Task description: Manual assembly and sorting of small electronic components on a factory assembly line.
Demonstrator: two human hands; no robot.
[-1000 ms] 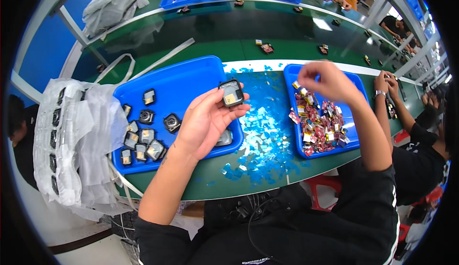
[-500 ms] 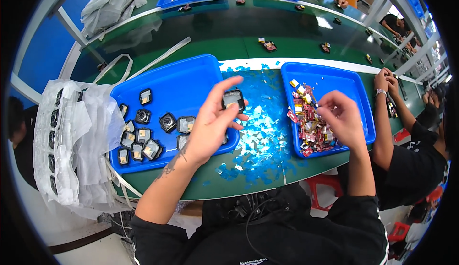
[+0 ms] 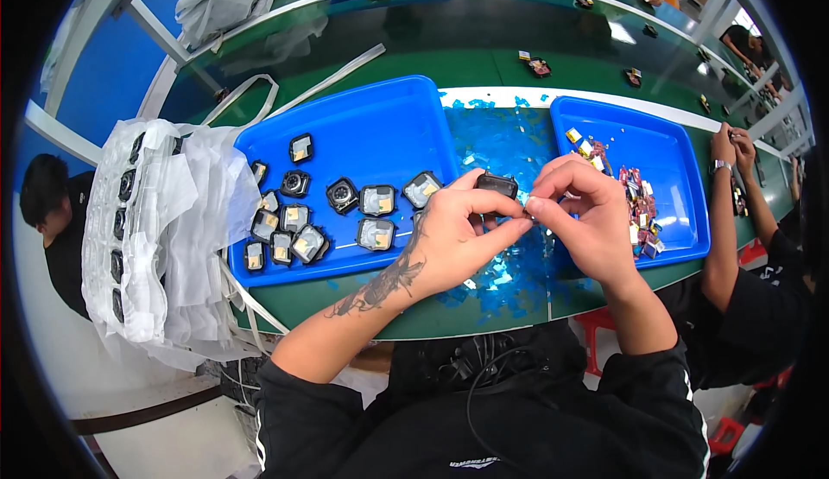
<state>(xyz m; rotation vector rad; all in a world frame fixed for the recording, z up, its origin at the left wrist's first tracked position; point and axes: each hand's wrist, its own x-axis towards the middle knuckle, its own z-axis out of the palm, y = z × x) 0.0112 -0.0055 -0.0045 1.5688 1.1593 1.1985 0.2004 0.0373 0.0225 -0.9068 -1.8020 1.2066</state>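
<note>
My left hand [image 3: 453, 235] grips a black square watch case [image 3: 496, 186] with its fingers, above the strip of bench between two blue trays. Close against it, my right hand [image 3: 591, 220] has its thumb and index finger pinched together at the lower edge of the case. Whatever sits in that pinch is too small and too covered to make out. In the left blue tray [image 3: 371, 120] lie several watch cases [image 3: 377, 200], most showing pale grey insides. Small red, yellow and silver parts [image 3: 641, 198] are heaped in the right blue tray [image 3: 661, 142], partly hidden behind my right hand.
Scraps of blue film [image 3: 496, 146] litter the green bench between the trays. White wrapping sheets with watch cases [image 3: 129, 246] hang at the left edge. Loose parts [image 3: 537, 66] rest on the green belt beyond. A co-worker's arms [image 3: 724, 194] reach in at the right.
My right hand has come left from over the parts tray to meet my left hand. The watch case has been tilted, and its pale face no longer shows. The whole view has shifted slightly.
</note>
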